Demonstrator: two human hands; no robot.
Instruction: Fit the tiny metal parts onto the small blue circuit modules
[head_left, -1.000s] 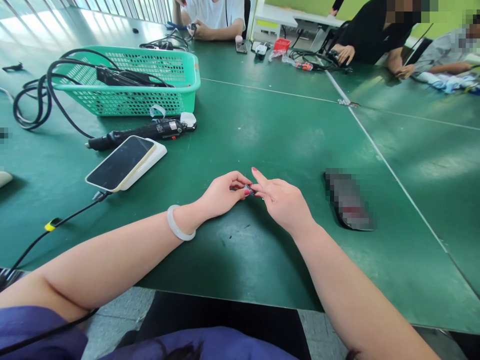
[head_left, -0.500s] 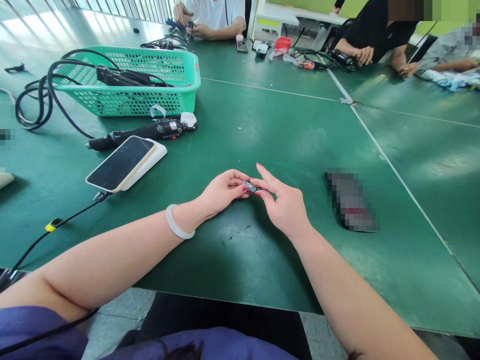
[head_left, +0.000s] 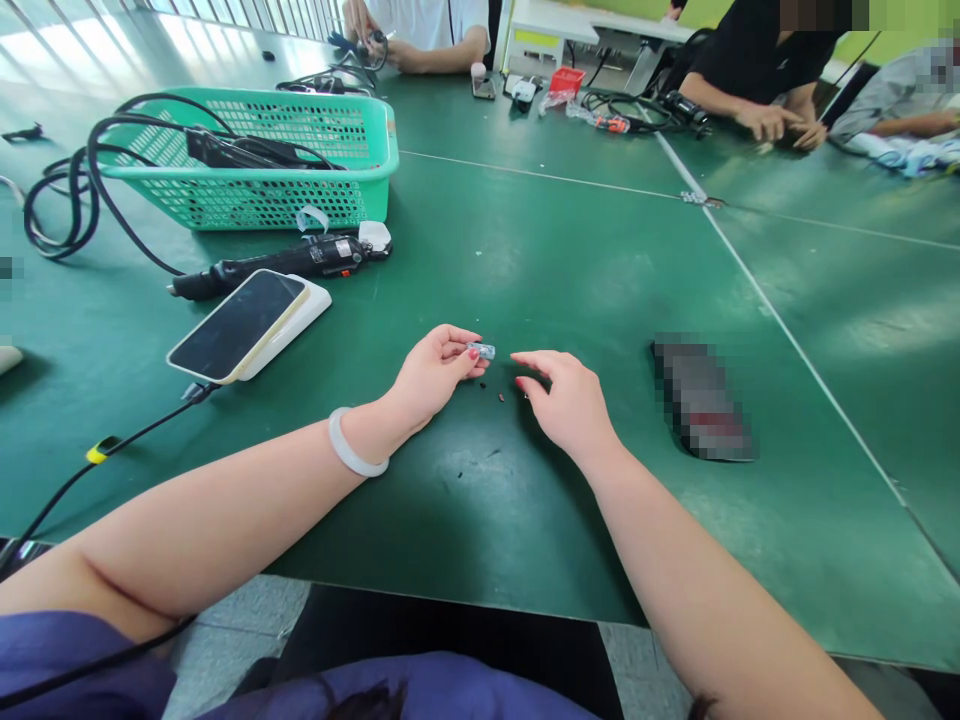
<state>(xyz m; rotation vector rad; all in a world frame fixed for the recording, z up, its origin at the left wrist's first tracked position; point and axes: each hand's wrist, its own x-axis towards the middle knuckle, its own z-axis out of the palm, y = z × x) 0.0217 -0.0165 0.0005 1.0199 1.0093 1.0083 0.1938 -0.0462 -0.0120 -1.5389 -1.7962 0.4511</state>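
Our left grip (head_left: pixel 433 378) is closed at the fingertips, thumb against fingers, pinching a small pale-blue piece (head_left: pixel 484 352) whose end pokes out toward our right grip (head_left: pixel 566 400). That right grip is loosely curled just across from it, thumb and fingers parted, and we see it hold nothing.

Beneath both grips spreads the big green surface (head_left: pixel 525 250). Well beyond them sit co-workers: a person in white (head_left: pixel 431 20) ahead and to the left, a person in black (head_left: pixel 750 60) ahead and to the right, and a grey sleeve (head_left: pixel 874 110) farther right. Beyond and left of our left grip we have the green basket (head_left: pixel 382 178), with black gear and looping cables in it. Nearer our left grip than the basket lies a long black tool (head_left: pixel 300 256), then a phone (head_left: pixel 238 325) tilted on a white stand (head_left: pixel 311 305). Right of our right grip, apart from it, rests a dark flat object (head_left: pixel 703 400), its face blurred out. Around the wrist behind our left grip sits a white bracelet (head_left: pixel 352 448). Smallest of all, tiny dark bits (head_left: pixel 483 385) lie just below the pinched piece, between our grips.
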